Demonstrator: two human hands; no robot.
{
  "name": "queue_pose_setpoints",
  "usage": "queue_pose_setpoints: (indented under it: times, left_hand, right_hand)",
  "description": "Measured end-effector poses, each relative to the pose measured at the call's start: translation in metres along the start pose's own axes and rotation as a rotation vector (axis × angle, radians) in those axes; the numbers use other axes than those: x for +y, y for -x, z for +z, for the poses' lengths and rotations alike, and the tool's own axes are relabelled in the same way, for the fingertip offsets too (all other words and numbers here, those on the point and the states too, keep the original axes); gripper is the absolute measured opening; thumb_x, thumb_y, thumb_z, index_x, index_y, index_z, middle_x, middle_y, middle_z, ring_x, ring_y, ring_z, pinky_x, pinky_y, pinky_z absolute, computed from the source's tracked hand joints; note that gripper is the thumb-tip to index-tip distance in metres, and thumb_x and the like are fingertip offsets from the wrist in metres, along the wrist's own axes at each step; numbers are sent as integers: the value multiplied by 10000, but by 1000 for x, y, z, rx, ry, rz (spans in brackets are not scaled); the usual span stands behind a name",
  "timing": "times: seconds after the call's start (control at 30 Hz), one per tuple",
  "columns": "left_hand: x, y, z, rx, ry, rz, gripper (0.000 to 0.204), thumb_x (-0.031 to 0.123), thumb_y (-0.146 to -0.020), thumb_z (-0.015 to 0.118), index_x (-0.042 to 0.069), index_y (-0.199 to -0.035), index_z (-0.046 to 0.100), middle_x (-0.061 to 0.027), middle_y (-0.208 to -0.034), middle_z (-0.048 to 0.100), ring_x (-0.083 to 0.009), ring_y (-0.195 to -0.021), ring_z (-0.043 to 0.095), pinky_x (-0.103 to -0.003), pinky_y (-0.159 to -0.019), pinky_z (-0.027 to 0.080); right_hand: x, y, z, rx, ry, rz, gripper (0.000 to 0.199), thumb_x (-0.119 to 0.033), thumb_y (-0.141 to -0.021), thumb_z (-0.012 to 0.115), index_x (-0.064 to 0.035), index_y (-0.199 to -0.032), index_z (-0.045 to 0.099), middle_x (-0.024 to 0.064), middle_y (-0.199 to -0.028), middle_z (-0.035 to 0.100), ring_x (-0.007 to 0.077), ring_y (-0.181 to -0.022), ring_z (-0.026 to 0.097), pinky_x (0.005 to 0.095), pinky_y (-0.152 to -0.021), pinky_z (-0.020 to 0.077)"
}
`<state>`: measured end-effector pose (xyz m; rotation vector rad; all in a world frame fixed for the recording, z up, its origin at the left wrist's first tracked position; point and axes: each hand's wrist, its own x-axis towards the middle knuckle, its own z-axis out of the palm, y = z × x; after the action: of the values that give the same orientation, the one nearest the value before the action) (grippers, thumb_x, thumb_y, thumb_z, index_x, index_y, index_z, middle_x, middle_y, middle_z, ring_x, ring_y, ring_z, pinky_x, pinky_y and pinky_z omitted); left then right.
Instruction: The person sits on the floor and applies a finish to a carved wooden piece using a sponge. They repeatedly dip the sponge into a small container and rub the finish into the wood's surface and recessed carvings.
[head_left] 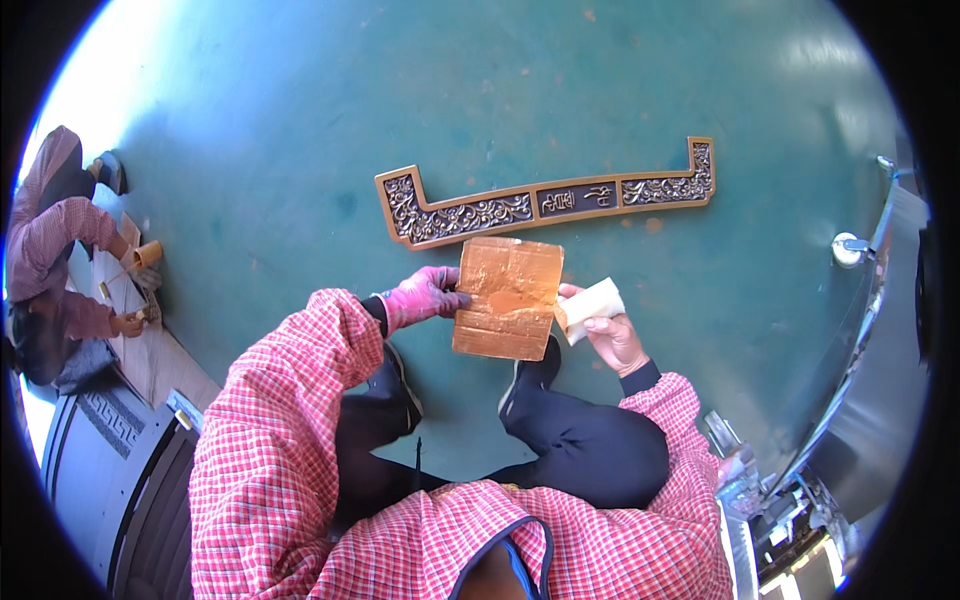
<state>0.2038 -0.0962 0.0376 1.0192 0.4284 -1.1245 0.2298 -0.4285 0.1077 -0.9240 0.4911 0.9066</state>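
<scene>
left grip (425, 297) pinched on the edge of a gold-smeared card (508, 297), held flat over the knees as a palette, right grip (612, 338) closed around a pale pad (590, 305), above the carved gilt frame piece (545, 200) on the green floor (300, 150).

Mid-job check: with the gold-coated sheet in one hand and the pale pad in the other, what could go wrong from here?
The left hand pinches the gold-coated sheet only at its edge; the creased sheet could bend or slip. The right hand holds the pale pad at the sheet's other edge, so coating might smear onto the fingers. The carved gilded panel lies on the green floor just ahead of the shoes, possibly within kicking range.
</scene>
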Motion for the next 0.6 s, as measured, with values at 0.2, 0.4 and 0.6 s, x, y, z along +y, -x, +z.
queue_pose_setpoints:
  times: [0.2, 0.4, 0.6]
  left_hand:
    - [64, 98, 21, 17, 125, 113, 292, 181, -915, 710, 73, -1180, 650, 20, -961, 689, -71, -841, 615, -261, -758, 524]
    - [99, 227, 81, 137, 282, 366, 424, 247, -958, 648, 12, -1297, 548, -38, -1206, 633, -134, -1109, 571, -335, -989, 448]
    - [20, 352, 102, -8, 936, 651, 268, 73, -1013, 521, 57, -1280, 521, 48, -931, 588, 4, -732, 498, -132, -509, 389]
  right_hand:
    - [-107, 33, 106, -123, 189, 65, 762, -144, -700, 687, 51, -1393, 436, 176, -1414, 494, 268, -1320, 480, 398, -1104, 386]
    - [-163, 85, 218, -253, 337, -54, 638, -174, -690, 695, -30, -1279, 497, 240, -1457, 426, 334, -1355, 434, 440, -1131, 350]
    - [-119, 108, 338, -445, 386, 40, 569, -180, -661, 745, -69, -1179, 540, 267, -1454, 414, 389, -1346, 427, 498, -1123, 353]
